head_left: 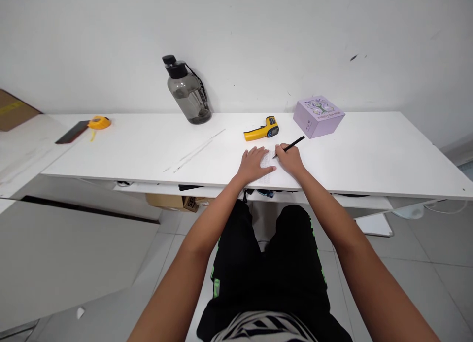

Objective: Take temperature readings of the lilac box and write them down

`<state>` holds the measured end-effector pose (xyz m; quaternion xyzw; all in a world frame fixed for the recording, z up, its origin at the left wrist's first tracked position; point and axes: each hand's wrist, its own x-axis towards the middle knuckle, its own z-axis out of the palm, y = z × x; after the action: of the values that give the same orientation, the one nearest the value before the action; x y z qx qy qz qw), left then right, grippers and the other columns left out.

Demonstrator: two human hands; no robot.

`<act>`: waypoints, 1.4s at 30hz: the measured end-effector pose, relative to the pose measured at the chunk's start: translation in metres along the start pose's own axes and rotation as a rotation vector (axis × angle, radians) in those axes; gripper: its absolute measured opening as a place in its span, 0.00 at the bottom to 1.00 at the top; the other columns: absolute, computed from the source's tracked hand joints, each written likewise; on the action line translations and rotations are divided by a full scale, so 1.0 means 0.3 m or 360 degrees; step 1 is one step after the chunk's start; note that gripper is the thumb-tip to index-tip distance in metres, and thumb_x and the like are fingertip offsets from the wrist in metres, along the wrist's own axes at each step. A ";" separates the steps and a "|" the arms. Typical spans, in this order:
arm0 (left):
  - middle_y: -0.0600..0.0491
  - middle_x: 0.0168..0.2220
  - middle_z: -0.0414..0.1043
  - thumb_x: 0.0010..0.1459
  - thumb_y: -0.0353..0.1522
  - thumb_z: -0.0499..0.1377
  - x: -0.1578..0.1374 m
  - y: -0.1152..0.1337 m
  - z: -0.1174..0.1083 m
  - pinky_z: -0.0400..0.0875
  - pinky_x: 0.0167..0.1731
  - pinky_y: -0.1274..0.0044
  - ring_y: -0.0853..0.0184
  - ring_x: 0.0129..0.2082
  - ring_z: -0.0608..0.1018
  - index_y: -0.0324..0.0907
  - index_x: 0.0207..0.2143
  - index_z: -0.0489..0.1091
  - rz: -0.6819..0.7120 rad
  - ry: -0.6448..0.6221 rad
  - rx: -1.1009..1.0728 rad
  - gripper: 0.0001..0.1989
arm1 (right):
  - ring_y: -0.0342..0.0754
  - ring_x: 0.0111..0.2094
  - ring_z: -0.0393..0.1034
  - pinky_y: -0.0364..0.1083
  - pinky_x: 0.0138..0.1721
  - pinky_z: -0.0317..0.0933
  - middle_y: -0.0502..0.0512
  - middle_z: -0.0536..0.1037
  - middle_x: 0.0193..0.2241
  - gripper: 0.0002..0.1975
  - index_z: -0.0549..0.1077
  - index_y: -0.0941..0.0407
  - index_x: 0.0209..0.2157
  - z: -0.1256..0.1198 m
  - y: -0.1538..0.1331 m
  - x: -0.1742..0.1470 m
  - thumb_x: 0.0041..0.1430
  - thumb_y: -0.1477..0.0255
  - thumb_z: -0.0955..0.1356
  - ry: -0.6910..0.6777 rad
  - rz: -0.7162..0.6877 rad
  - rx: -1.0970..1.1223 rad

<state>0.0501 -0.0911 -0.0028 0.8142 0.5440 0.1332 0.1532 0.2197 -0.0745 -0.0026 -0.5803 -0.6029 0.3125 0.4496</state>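
Observation:
My right hand [290, 159] is closed around a black pen [295, 143], its tip down on a sheet of white paper [268, 177] that carries faint lines of writing. Flat on the paper's left side lies my left hand [254, 164], fingers spread and thumb pointing right. The paper's outline hardly stands out from the white desk [362, 159]. Just beyond my hands rests a yellow infrared thermometer [261, 130] on its side. Behind and to the right of the pen stands a lilac box [318, 117] with a printed tree design on top.
At the back, a grey transparent water bottle [189, 96] stands near the wall. Far left are an orange tape measure [99, 123], a dark flat object [72, 132] and a cardboard box [15, 110]. Below the desktop runs a shelf [218, 190], with a carton [172, 201] under it.

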 end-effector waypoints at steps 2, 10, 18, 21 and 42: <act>0.52 0.69 0.54 0.58 0.55 0.55 -0.002 0.001 -0.001 0.42 0.68 0.58 0.54 0.71 0.51 0.49 0.65 0.57 0.0003 -0.0001 -0.0003 0.37 | 0.44 0.22 0.59 0.45 0.29 0.54 0.46 0.64 0.15 0.16 0.67 0.55 0.19 0.002 0.003 -0.001 0.59 0.65 0.63 0.0010 -0.0016 0.0010; 0.51 0.69 0.53 0.57 0.55 0.55 -0.001 0.000 -0.001 0.42 0.68 0.57 0.53 0.71 0.51 0.49 0.65 0.57 0.0001 -0.0003 -0.0006 0.38 | 0.45 0.24 0.61 0.45 0.30 0.55 0.47 0.66 0.16 0.17 0.66 0.55 0.18 -0.002 -0.011 -0.007 0.59 0.66 0.63 0.0042 -0.0021 -0.0021; 0.51 0.69 0.54 0.57 0.55 0.55 -0.004 0.008 -0.006 0.43 0.68 0.58 0.54 0.71 0.51 0.49 0.64 0.58 -0.0008 0.0013 -0.0042 0.37 | 0.45 0.24 0.60 0.45 0.31 0.54 0.47 0.66 0.16 0.16 0.66 0.54 0.18 -0.002 -0.006 -0.004 0.59 0.67 0.63 0.0040 -0.0033 -0.0095; 0.51 0.69 0.54 0.57 0.55 0.55 -0.003 0.009 -0.008 0.42 0.68 0.58 0.54 0.71 0.51 0.49 0.64 0.58 -0.0015 0.0001 -0.0050 0.37 | 0.45 0.24 0.60 0.45 0.30 0.54 0.47 0.65 0.16 0.16 0.65 0.54 0.18 -0.001 -0.005 -0.005 0.59 0.66 0.63 0.0040 -0.0053 -0.0109; 0.52 0.69 0.53 0.58 0.55 0.54 -0.001 -0.003 0.001 0.42 0.69 0.59 0.54 0.71 0.50 0.49 0.65 0.57 -0.0016 -0.0010 -0.0009 0.37 | 0.45 0.24 0.61 0.45 0.29 0.54 0.48 0.67 0.16 0.16 0.63 0.54 0.17 -0.003 -0.010 -0.007 0.58 0.66 0.63 0.0038 0.0018 -0.0093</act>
<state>0.0495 -0.0911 -0.0035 0.8114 0.5473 0.1313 0.1577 0.2190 -0.0770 0.0000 -0.6001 -0.6031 0.2904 0.4380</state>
